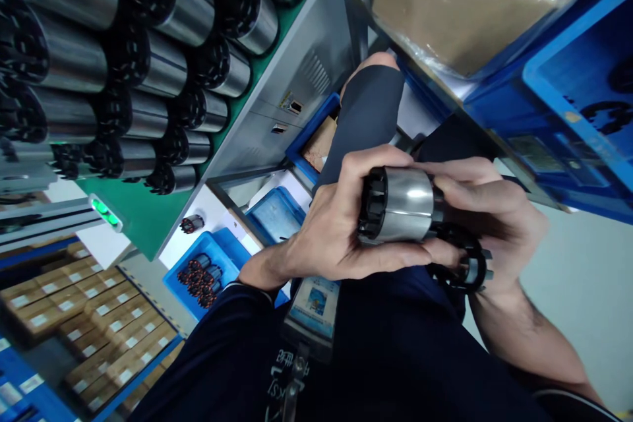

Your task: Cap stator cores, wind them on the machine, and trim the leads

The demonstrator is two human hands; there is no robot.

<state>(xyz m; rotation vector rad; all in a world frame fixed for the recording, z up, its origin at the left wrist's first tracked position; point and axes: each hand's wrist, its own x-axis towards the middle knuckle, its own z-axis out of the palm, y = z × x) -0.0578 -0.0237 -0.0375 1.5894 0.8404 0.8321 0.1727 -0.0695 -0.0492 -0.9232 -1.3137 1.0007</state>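
In front of my torso, my left hand [326,231] is wrapped around a motor stator core [408,203], a shiny metal cylinder with a black slotted plastic end on its left side. The core lies on its side between thumb and fingers. At the core's right end, my right hand [499,217] is closed on a black plastic end ring [467,257] with small prongs. The ring sits just below and right of the core; whether the two touch is hard to tell. Some fingers of my right hand are in shadow behind the parts.
Rows of similar stator cores [163,66] stand on a green bench top [143,211] at left. A blue bin [173,277] holds several smaller cores. A cardboard box [455,6] and a blue crate [548,72] with black rings stand at right. Stacked cartons [99,303] lie lower left.
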